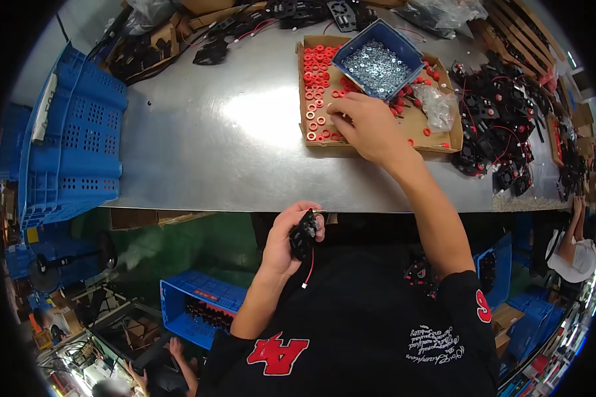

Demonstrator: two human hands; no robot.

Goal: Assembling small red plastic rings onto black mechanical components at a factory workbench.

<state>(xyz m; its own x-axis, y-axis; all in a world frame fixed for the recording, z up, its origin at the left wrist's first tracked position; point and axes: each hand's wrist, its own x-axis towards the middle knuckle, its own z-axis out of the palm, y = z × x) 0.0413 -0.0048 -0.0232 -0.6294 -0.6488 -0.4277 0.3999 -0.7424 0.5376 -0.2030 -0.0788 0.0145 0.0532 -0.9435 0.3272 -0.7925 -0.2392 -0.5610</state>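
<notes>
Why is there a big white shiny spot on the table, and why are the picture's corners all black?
Head view: probably light glaring off the metal table, left of the cardboard tray; head view: the black corners lie outside the round fisheye image; head view: the black part in the left hand is so dark that its details blend together.

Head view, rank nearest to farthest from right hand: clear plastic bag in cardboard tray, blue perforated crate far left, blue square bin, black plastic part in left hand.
1. Blue square plastic bin: just beyond right hand.
2. Clear plastic bag: hand's right.
3. Black plastic part: in left hand.
4. Blue perforated crate: far left.
</notes>
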